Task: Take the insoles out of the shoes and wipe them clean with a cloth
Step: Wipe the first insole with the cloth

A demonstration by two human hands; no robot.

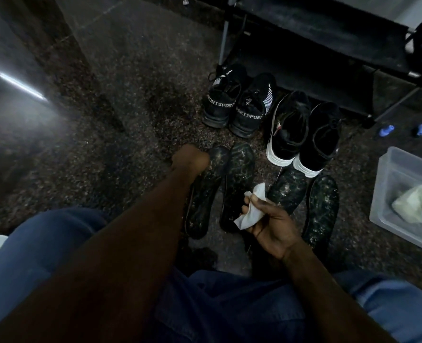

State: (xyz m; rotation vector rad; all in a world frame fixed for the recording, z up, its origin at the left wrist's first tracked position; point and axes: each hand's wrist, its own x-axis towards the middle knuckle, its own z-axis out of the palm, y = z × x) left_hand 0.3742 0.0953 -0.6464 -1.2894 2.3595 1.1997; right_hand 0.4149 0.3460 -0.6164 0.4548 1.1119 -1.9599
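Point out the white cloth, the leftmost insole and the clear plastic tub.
white cloth (250, 216): head view, middle of the visible fabric.
leftmost insole (201, 209): head view, middle of its speckled surface.
clear plastic tub (382, 186): head view, its bare left wall.

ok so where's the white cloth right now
In the head view the white cloth is pinched in the right hand, just right of centre, over the gap between the two middle insoles.

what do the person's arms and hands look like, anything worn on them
The left forearm and right forearm are bare, with no sleeves in view. The left hand and right hand are ungloved. No watch, bracelet or ring shows, though the picture is dim. Blue trousers cover the legs.
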